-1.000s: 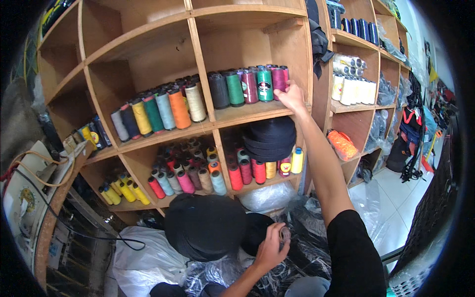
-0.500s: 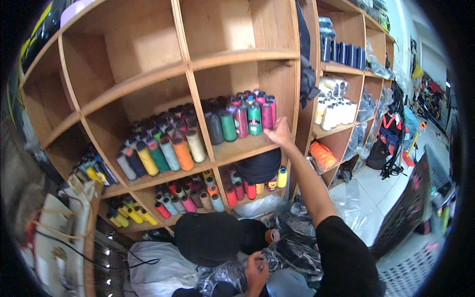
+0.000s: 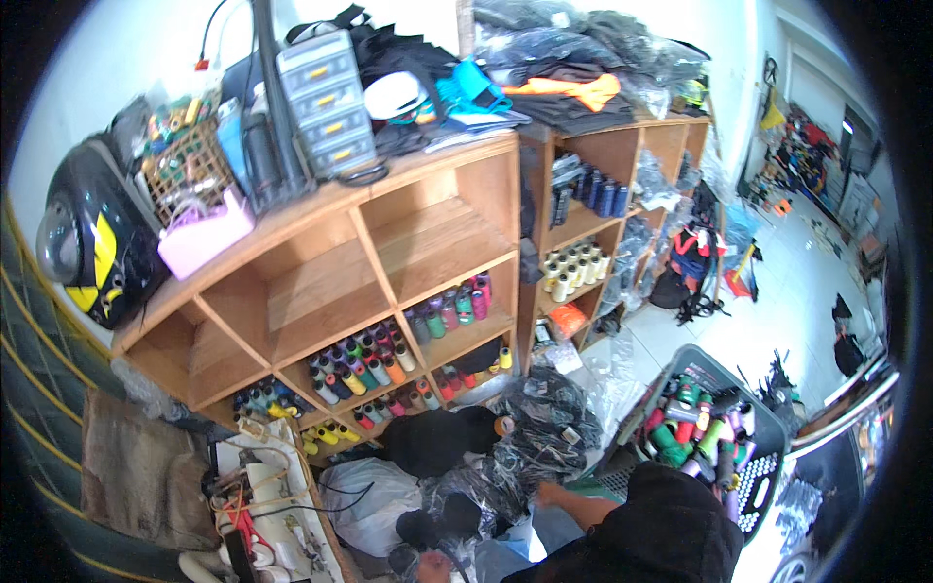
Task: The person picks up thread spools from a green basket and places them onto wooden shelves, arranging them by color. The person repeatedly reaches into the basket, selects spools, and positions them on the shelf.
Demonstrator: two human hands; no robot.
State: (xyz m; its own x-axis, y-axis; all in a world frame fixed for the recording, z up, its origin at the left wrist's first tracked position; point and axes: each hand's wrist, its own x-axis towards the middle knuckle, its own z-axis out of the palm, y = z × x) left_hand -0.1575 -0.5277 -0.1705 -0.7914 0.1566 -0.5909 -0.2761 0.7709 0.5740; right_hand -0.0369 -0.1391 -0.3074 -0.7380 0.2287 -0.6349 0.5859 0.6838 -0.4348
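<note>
My right hand [image 3: 551, 494] is low in the middle, next to black plastic-wrapped bundles [image 3: 539, 428], its forearm coming from a black sleeve. Its fingers are small and blurred, so I cannot make out their pose. At the lower edge, only part of my left hand [image 3: 434, 566] shows, beside dark cloth [image 3: 457, 515]. Ahead is a wooden cubby shelf [image 3: 466, 225]. Coloured thread cones [image 3: 364, 364] fill its middle compartments, more thread cones [image 3: 457, 309] stand to their right, and yellow cones [image 3: 330, 433] lie lower left.
At right, a dark green plastic basket [image 3: 775, 428] holds a heap of thread cones [image 3: 688, 418]. A sewing machine [image 3: 277, 486] is at lower left. A helmet [image 3: 102, 233], a pink holder [image 3: 206, 236] and a drawer unit [image 3: 326, 97] top the shelf. Another shelf holds white cones [image 3: 573, 267].
My view has pulled back and swung right, bringing the shelf top and basket in. My right hand has left the thread cones in the compartment and dropped low near the plastic bundles.
</note>
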